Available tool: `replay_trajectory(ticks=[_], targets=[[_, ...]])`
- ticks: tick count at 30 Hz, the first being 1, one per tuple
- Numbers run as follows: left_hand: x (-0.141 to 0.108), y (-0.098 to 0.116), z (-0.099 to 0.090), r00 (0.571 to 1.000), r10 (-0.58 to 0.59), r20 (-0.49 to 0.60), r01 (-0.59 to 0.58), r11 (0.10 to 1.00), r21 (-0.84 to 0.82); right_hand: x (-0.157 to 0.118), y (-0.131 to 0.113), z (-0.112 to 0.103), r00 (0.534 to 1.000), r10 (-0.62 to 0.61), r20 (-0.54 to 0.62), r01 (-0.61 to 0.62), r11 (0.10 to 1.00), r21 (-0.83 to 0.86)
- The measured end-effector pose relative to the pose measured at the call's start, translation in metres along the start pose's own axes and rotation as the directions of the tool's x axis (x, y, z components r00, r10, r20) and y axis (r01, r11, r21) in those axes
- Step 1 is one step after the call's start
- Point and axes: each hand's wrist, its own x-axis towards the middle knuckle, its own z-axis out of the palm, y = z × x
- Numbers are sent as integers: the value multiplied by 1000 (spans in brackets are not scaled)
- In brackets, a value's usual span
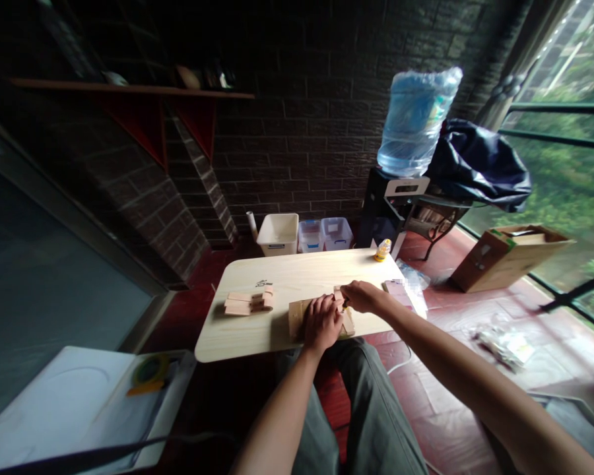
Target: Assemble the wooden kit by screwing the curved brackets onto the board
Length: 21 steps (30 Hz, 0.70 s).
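Observation:
My left hand (323, 321) presses down on a light wooden block (297, 320) near the table's front edge, its fingers bent over the wood. Close beside it, my right hand (360, 297) is closed in a fist-like grip. A small dark bit shows below its fingers, but what it holds is too small to name. Under and between the hands lie small wooden pieces (348, 323), partly hidden. To the left on the table, a group of flat wooden pieces (245, 303) rests with some small dark parts (264, 284) behind it.
The pale table (237, 343) also bears a yellow-capped bottle (383, 250) and a pale flat object (398, 291). Behind stand a cream bin (278, 231), clear plastic boxes (336, 234) and a water dispenser (381, 204). A cardboard box (495, 260) sits right; an open white case (59, 396) left.

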Motion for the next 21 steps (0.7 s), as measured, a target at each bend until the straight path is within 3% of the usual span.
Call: replay_trajectory(ticks=[7, 15, 21], targets=[[0, -3, 5, 1000, 7, 20, -8, 1000, 21, 5, 2, 10, 1000, 11, 19, -11, 1000, 7], [2, -3, 4, 1000, 27, 17, -27, 999, 26, -6, -8, 7, 999, 45, -5, -45, 999, 17], [0, -2, 5, 1000, 26, 2, -26, 999, 23, -16, -9, -2, 999, -33, -37, 35, 998, 44]])
